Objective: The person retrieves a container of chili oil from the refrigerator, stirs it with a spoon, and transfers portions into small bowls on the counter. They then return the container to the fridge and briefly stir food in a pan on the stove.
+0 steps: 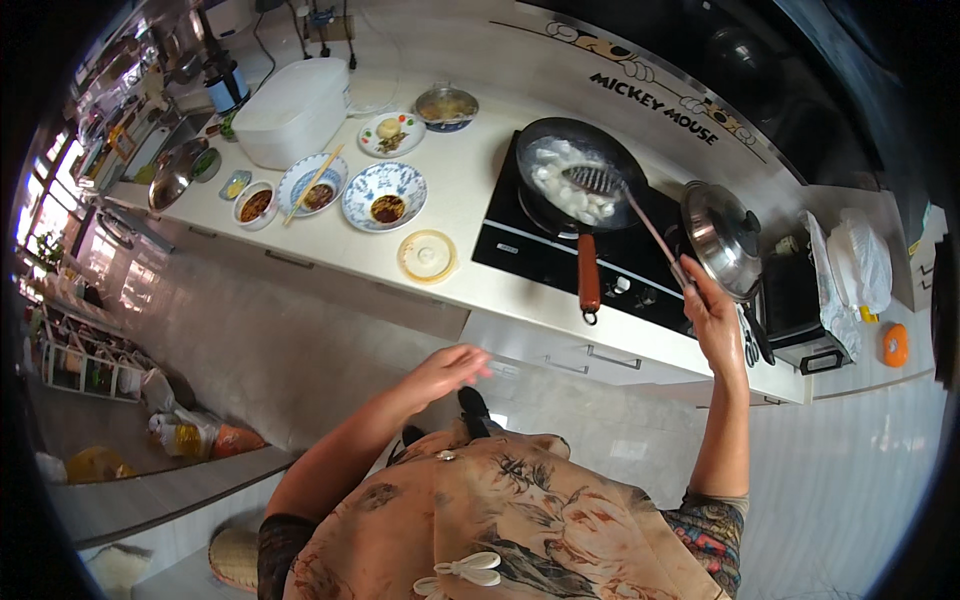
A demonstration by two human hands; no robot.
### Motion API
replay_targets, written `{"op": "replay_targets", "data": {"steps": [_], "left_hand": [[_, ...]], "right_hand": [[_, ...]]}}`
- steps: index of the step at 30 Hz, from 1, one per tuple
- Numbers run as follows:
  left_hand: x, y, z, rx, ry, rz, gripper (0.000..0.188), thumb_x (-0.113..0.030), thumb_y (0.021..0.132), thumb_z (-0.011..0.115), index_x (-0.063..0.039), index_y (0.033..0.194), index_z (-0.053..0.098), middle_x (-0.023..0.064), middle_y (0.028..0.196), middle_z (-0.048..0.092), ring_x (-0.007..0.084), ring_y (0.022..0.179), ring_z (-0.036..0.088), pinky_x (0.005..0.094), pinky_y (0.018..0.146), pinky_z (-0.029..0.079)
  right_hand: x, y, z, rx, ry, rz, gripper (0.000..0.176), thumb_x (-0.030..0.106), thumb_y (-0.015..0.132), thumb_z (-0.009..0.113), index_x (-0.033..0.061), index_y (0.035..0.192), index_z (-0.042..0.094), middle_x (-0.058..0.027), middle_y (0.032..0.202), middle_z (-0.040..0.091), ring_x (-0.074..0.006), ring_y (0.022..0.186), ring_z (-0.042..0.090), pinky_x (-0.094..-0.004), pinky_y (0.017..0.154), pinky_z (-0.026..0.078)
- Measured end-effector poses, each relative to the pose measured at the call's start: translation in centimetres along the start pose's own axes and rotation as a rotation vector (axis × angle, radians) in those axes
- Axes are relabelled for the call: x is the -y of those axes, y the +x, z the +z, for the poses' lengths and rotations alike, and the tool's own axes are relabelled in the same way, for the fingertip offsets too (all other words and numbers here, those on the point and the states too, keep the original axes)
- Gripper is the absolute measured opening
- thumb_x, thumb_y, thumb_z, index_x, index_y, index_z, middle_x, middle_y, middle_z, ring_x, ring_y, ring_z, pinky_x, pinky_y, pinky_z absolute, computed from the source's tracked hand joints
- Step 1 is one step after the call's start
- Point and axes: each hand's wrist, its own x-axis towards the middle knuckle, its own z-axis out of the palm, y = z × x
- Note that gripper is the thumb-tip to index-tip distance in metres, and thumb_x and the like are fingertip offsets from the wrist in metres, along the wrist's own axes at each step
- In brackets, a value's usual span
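Note:
My right hand grips the handle of a slotted turner. The turner's head rests among pale dumplings in cloudy water inside a dark wok. That wok sits on the black glass cooktop, its reddish-brown handle pointing towards me. Just beyond my right hand, a steel lid with a black knob leans at the cooktop's right end. My left hand hovers in front of the counter, empty and slightly blurred, fingers loosely extended.
Left of the cooktop, the white counter holds two patterned bowls with dark sauce, chopsticks, a yellow-rimmed lid and a small sauce bowl. Behind them stands a white plastic bin. Scissors lie right of the cooktop.

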Motion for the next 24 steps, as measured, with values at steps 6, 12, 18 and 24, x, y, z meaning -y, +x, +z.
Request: {"op": "replay_targets", "data": {"steps": [6,12,18,24], "left_hand": [[-6.2,13.4,6.4,0.141,-0.327,-0.141,0.053,-0.051,0.096,0.042,-0.006,0.123,0.048,0.0068,0.112,0.063,0.0141,0.093,0.054,0.0261,0.077,0.042],[-7.4,18.8,8.5,0.118,-0.575,-0.027,0.038,-0.044,0.092,0.055,-0.007,0.103,0.053,0.0081,0.085,0.064,0.0138,0.074,0.058,0.0255,0.068,0.042],[-7.2,18.9,9.7,0.001,-0.616,0.044,0.026,-0.033,0.092,0.056,-0.007,0.090,0.054,0.0043,0.071,0.059,0.0128,0.069,0.056,0.0268,0.068,0.043],[-7.6,18.9,9.7,0.002,-0.600,0.020,0.026,-0.033,0.092,0.056,-0.007,0.091,0.053,0.0042,0.071,0.058,0.0124,0.069,0.055,0.0271,0.070,0.042]], "right_hand": [[-3.9,2.5,-0.6,0.110,-0.118,0.011,0.035,0.012,0.093,0.053,0.0066,0.127,0.055,-0.0173,0.121,0.060,-0.0205,0.111,0.060,-0.0266,0.091,0.043],[-6.5,5.6,2.3,0.137,-0.472,-0.147,0.037,0.017,0.089,0.053,0.0162,0.126,0.056,-0.0201,0.083,0.065,-0.0396,0.078,0.063,-0.0447,0.071,0.051],[-8.5,9.0,7.1,0.078,-0.806,-0.197,0.047,0.011,0.086,0.051,0.0159,0.132,0.051,-0.0167,0.062,0.061,-0.0361,0.056,0.061,-0.0475,0.053,0.048],[-10.3,14.1,8.5,0.041,-0.887,-0.243,0.054,0.008,0.080,0.052,0.0139,0.133,0.050,-0.0165,0.067,0.063,-0.0328,0.058,0.063,-0.0432,0.052,0.051]]}}
